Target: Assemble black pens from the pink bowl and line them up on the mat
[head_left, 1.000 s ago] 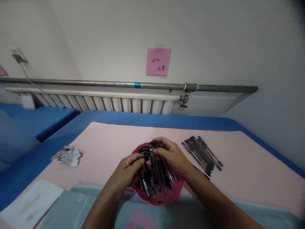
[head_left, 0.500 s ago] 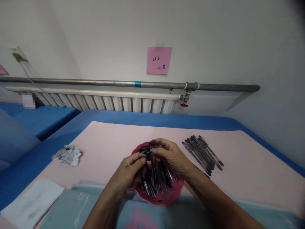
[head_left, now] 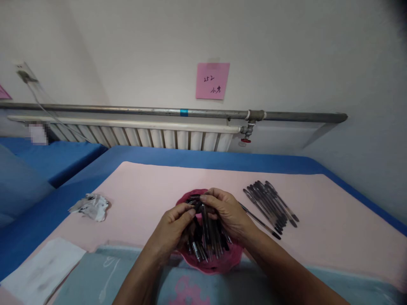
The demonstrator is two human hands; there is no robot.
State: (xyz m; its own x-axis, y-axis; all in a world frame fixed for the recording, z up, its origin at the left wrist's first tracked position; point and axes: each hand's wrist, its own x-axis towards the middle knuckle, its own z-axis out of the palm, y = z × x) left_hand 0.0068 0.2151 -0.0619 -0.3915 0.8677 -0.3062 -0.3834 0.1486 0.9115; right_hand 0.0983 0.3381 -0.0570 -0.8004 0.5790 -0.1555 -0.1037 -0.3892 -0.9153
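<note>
Both of my hands work close together over a pink basket (head_left: 219,267) with a wavy rim, filled with clear pen barrels (head_left: 208,237) and black pen parts. Between the thumb and forefinger of my left hand (head_left: 173,224) is a small black pen part (head_left: 198,206); its exact kind is unclear. My right hand (head_left: 229,214) is closed, with thumb and fingertips meeting at the dark piece's other side. What its curled fingers hold is mostly hidden. A single pen (head_left: 262,222) lies on the mat just right of my right hand.
Several black-capped pens (head_left: 267,205) lie in a row on the pink mat (head_left: 152,182). Crumpled plastic (head_left: 93,206) and a white sheet (head_left: 43,269) are at left. A blue-green cloth (head_left: 127,275) covers the front edge. A radiator (head_left: 159,137) and pipe run behind the table.
My right hand has shifted slightly down and left, its fingers more curled. More of the single pen beside it now shows. My left hand stays nearly in place.
</note>
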